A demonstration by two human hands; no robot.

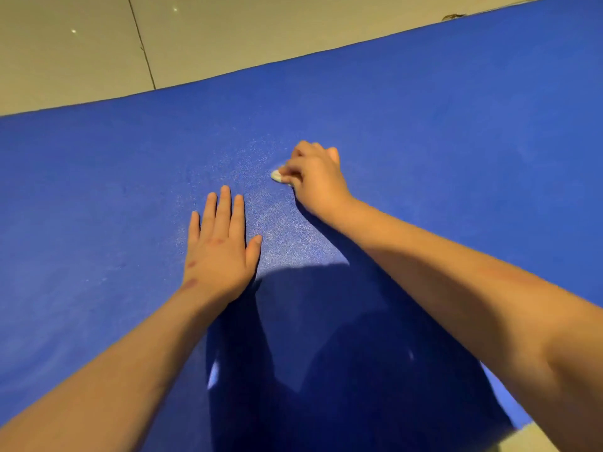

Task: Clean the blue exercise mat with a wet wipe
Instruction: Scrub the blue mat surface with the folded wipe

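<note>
We are seeing the blue mat (424, 125) filling most of the frame, with tiled floor (81, 53) at upper left. At centre, the right hand (318, 182) is pressing a bunched white wet wipe (278, 176) onto the mat, fingers curled round it. The left hand (220, 246) is lying flat at its lower left, fingers straight and released.

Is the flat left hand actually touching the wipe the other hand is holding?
Apart. The head view shows bare blue mat between the flat left hand and the wipe, which the right hand grips.
</note>
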